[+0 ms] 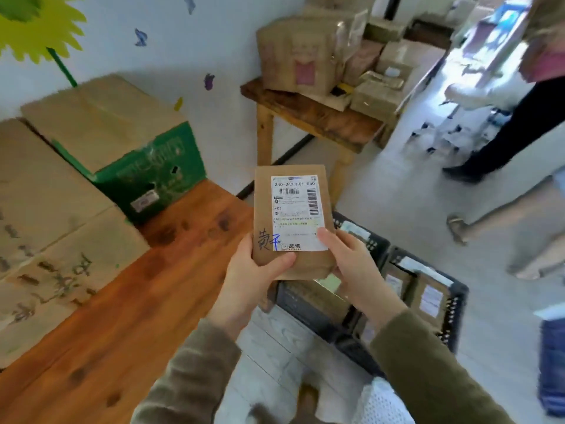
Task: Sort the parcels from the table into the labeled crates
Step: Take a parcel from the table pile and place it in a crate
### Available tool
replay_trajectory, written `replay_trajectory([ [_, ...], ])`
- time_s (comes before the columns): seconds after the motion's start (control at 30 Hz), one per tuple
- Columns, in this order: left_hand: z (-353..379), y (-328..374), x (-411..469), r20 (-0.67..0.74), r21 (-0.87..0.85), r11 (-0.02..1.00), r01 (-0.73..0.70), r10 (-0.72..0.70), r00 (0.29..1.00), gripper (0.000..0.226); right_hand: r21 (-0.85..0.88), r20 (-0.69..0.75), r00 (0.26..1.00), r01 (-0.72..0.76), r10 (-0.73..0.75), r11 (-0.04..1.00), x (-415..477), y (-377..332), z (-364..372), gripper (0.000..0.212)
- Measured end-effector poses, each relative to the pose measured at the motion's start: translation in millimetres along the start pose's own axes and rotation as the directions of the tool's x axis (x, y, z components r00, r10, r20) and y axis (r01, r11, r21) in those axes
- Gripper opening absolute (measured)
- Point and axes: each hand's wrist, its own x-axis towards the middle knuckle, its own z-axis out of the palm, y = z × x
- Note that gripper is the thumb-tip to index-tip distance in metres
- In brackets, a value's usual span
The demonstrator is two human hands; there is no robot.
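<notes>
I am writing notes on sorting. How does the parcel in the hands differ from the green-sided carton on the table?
The parcel is small and flat; the green-sided carton is big and deep. The parcel is held up by the left hand and right hand; the carton rests on the table. Both are brown cardboard.

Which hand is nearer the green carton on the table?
Left. The left hand grips the parcel at its lower-left corner, on the side of the green carton; the right hand holds the opposite edge, farther away.
</notes>
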Motion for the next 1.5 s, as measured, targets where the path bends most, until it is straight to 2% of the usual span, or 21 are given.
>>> replay_trajectory([
  [0.2,99,-6,16,0.275,0.056,0.996,0.076,-0.088,0.957,0.048,0.103,-0.253,0.966,-0.026,0.051,0.994,-4,20,-99,0.025],
  [0.4,200,-16,32,0.387,0.092,0.987,0.134,-0.159,0.908,0.042,0.204,-0.349,0.930,-0.044,0.115,0.978,5,34,-195,0.021],
  [0.7,305,-30,56,0.458,0.155,0.974,0.167,-0.221,0.861,0.045,0.245,-0.416,0.895,-0.062,0.163,0.968,34,53,-294,0.020],
  [0.83,335,-43,68,0.462,0.203,0.955,0.218,-0.290,0.839,0.045,0.288,-0.440,0.867,-0.111,0.235,0.951,49,72,-317,0.023],
  [1.03,373,-75,92,0.491,0.311,0.905,0.292,-0.416,0.766,0.042,0.351,-0.477,0.811,-0.176,0.338,0.920,76,102,-349,0.018],
  [1.17,402,-110,117,0.511,0.367,0.864,0.345,-0.498,0.701,0.032,0.394,-0.488,0.768,-0.230,0.415,0.890,108,134,-370,0.017],
  [1.27,417,-138,130,0.516,0.394,0.844,0.364,-0.531,0.672,0.036,0.419,-0.492,0.728,-0.283,0.478,0.863,129,164,-382,0.022],
  [1.43,446,-194,156,0.521,0.444,0.783,0.435,-0.621,0.586,0.037,0.479,-0.458,0.682,-0.351,0.570,0.805,164,219,-404,0.018],
  [1.5,460,-225,168,0.497,0.464,0.760,0.454,-0.648,0.577,0.038,0.484,-0.451,0.669,-0.373,0.591,0.792,183,246,-414,0.018],
])
